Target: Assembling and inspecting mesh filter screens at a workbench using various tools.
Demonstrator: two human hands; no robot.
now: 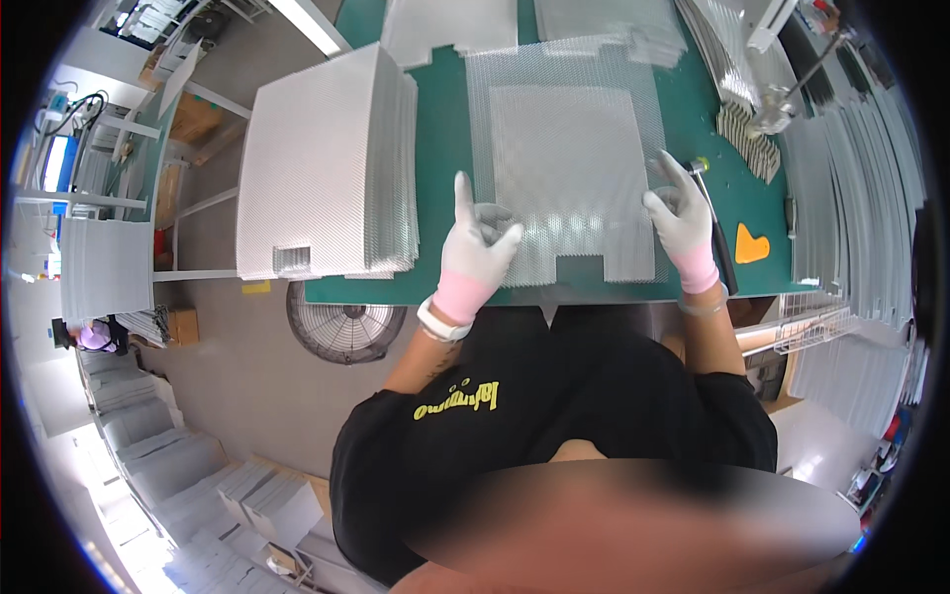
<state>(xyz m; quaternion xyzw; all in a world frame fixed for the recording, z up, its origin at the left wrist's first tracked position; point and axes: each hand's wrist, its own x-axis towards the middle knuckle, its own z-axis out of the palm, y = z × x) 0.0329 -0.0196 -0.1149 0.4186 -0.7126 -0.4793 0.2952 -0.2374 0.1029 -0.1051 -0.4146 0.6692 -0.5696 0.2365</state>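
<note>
We see both hands in pale knit gloves with pink cuffs. The left hand (475,243) rests on the lower left corner of the mesh sheet (566,163), its first finger pointing up and the other fingers curled to pinch the sheet's edge. The right hand (683,223) sits at the sheet's right edge, fingers loosely curled around that edge with one finger raised. A white wristband (442,324) circles the left wrist.

The mesh sheet lies flat on the green mat (440,158), straight in front of the person, with a smaller, denser mesh panel (564,148) lying on its middle. A notch is cut into its near edge. We cannot tell how many layers lie under the hands, as the meshes blur into one another.

Left of the hands stands a tall stack of mesh sheets (322,168), overhanging the table edge. Just right of the right hand lie a dark-handled tool (717,233), partly hidden by the hand, and an orange heart-shaped piece (750,245). More sheets at the far edge are cut off by the frame, and further piles (851,198) fan along the right side.

Below the table a round fan (341,322) stands on the grey floor. Far left, another person (94,337) is small and hard to make out.
</note>
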